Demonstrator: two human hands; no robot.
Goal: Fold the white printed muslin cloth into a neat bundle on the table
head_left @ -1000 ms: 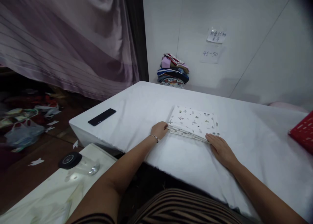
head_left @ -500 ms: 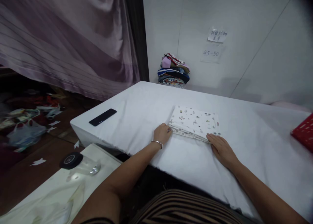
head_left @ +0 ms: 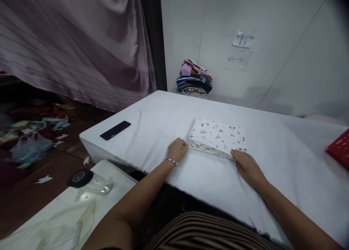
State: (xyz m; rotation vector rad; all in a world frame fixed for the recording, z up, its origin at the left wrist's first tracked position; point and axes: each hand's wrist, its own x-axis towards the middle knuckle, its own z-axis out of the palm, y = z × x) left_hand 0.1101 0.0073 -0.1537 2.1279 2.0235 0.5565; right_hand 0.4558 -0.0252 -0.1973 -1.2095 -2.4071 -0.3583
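A folded white cloth (head_left: pixel 216 135) printed with small plants and other motifs lies on the white-covered table (head_left: pixel 163 112), its layered edge towards me. My left hand (head_left: pixel 177 149), with a bracelet at the wrist, rests just off the cloth's near left corner. Its fingers are curled in, and whether they pinch anything is hidden. Stretched fingers of my right hand (head_left: pixel 247 166) lie on the near right corner of the cloth, pressing from above.
A black phone (head_left: pixel 115 130) lies on the table's left part, and a red patterned item (head_left: pixel 339 148) at the right edge. Folded fabrics (head_left: pixel 194 79) are stacked by the wall. A clear jar with a black lid (head_left: pixel 80 178) lies on a lower white surface at left.
My left hand shifted right against the cloth's corner, then drew back slightly left. My right hand has stayed on the near right corner. The cloth looks unchanged.
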